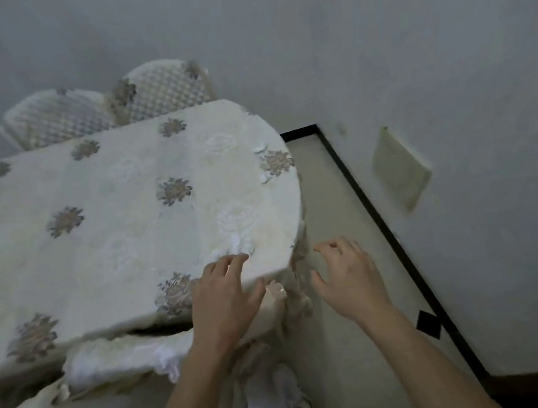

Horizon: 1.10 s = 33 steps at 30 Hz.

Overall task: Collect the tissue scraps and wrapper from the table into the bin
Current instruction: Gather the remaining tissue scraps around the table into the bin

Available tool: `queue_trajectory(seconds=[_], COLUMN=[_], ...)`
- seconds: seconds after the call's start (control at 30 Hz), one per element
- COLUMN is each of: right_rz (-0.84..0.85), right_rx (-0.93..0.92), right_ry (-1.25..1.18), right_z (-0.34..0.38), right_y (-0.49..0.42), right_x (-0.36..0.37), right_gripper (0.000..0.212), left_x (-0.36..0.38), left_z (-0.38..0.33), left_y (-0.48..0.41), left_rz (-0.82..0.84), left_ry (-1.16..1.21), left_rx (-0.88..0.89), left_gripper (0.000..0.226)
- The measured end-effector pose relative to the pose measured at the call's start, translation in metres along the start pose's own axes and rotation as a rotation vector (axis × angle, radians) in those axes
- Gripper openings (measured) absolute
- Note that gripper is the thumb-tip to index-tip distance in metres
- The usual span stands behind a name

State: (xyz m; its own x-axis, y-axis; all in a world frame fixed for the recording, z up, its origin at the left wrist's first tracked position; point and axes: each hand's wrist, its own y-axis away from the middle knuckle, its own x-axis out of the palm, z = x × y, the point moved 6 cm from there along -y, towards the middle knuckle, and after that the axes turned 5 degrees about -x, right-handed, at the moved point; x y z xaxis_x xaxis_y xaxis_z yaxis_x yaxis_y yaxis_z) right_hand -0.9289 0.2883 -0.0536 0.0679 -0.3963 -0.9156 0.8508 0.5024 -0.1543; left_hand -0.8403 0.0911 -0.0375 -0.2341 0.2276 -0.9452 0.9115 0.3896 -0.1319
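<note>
The grey wall [409, 28] fills the top and right of my view, with a pale rectangular plate [401, 168] fixed on it. Below it runs the pale floor [331, 212], edged by a dark skirting strip [379, 209] along the wall's foot.

On my left sits the tabletop [109, 233], covered by a white cloth with grey flower patches, its rounded end pointing toward the wall. Two chairs [108, 105] with a quilted white cover stand just behind its far edge. The cloth hangs in folds off the near edge, down toward my legs.

My left hand [224, 300] rests over the near rounded corner of the tabletop, fingers spread and slightly curled, fingertips on the cloth, holding nothing that I can make out. Right at those fingertips lies a white crumpled tissue scrap [235, 243], touching or almost touching them; the blur won't let me say which. Another small white tissue scrap [259, 148] lies at the far right rim of the tabletop, beside a flower patch.

My right hand [347, 276] hovers off the tabletop's edge, above the floor, palm down, fingers open and bent, empty.

A small crumpled clear piece [277, 292] sits just under the edge by my left thumb; whether it's the wrapper, I cannot tell.
</note>
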Motion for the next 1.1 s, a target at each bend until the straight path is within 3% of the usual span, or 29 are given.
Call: queue_trajectory(seconds=[0.23,0.4,0.5,0.67,0.83,1.1], right_rz=[0.120,0.206,0.261,0.358,0.560,0.637], right_rx=[-0.122,-0.188,-0.201,-0.256,-0.366,-0.505], right_ry=[-0.021,0.004,0.015,-0.015,-0.073,0.026], right_z=[0.032,0.046,0.046,0.047,0.049,0.046], right_y=[-0.082,-0.124,-0.140,-0.162,-0.177,-0.196], right_x=[0.039,0.071,0.087,0.116,0.154,0.202], right_gripper=[0.043,0.043,0.042,0.046,0.060,0.061], left_x=[0.010,0.024,0.035,0.061,0.089,0.127], left_z=[0.074,0.122,0.139,0.148,0.150,0.150], left_y=[-0.045,-0.066,-0.073,-0.084,-0.092,-0.117], left_rz=[-0.027,0.037,0.102,0.182,0.252,0.323], left_ry=[0.068,0.101,0.140,0.183,0.155,0.194], left_rx=[-0.196,-0.271,-0.334,-0.382,-0.397,-0.388], left_gripper=[0.050,0.055,0.046,0.044,0.049,0.048])
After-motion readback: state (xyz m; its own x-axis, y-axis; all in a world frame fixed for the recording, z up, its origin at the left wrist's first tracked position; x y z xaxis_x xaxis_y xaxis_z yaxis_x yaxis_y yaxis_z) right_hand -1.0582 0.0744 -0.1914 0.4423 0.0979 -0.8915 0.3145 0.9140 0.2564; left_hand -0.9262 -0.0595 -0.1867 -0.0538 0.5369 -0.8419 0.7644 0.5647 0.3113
